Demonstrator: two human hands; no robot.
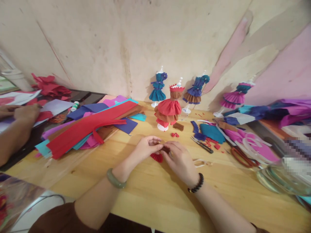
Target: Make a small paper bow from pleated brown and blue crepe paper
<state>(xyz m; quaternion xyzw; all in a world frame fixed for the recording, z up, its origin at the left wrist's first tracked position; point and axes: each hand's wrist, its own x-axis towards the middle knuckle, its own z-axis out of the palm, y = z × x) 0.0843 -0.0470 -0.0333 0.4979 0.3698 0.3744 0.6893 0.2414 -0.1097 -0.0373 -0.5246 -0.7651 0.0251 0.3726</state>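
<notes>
My left hand (147,148) and my right hand (178,159) meet above the table, fingertips pinched together. Between them is a small gathered piece of red crepe paper (156,157), its pleats fanning out below the fingers. A dark brown strip (166,149) shows at its top, partly hidden by my fingers. Just beyond my hands stands a small dress form (169,108) in a tiered red and brown paper dress. Small red paper bows (175,135) lie at its foot, with a folded brown paper scrap (178,126) beside them.
Long crepe paper sheets (92,126) are piled at left. Three more dressed forms line the wall, one in teal (157,87). At right lie a cutter (202,145), scissors (243,157), paper scraps and a clear glass container (279,179). Another person's hands (25,113) work at far left.
</notes>
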